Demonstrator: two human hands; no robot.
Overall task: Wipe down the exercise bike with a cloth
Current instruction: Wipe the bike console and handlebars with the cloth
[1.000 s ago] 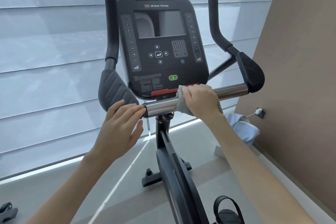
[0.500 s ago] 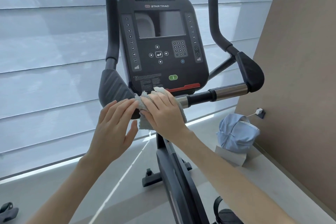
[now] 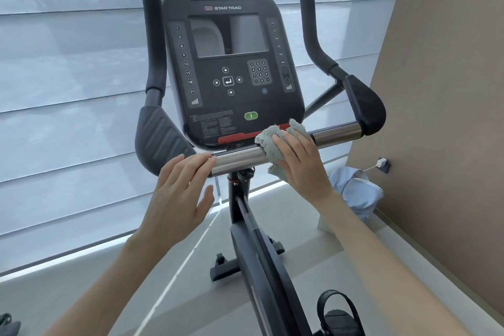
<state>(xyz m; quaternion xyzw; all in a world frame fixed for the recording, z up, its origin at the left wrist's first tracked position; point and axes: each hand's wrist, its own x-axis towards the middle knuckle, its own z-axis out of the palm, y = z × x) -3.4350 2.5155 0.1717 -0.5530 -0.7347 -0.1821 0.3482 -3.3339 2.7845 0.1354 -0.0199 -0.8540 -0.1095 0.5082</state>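
So our right hand (image 3: 300, 163) is lying flat on the grey cloth (image 3: 268, 142), pressing it over the chrome bar (image 3: 240, 158) just below the console (image 3: 231, 68), near its right corner. Our left hand (image 3: 180, 194), fingers straight, rests on that bar below the console's left corner, holding nothing.

A left hand (image 3: 177, 199) and right hand (image 3: 300, 166) — two hands — join one exercise bike (image 3: 256, 254), one console (image 3: 231, 76), one cloth (image 3: 268, 142), two upright grips (image 3: 154, 41) (image 3: 309, 22), two elbow pads (image 3: 158, 139) (image 3: 365, 106), one blue bundle (image 3: 357, 194).
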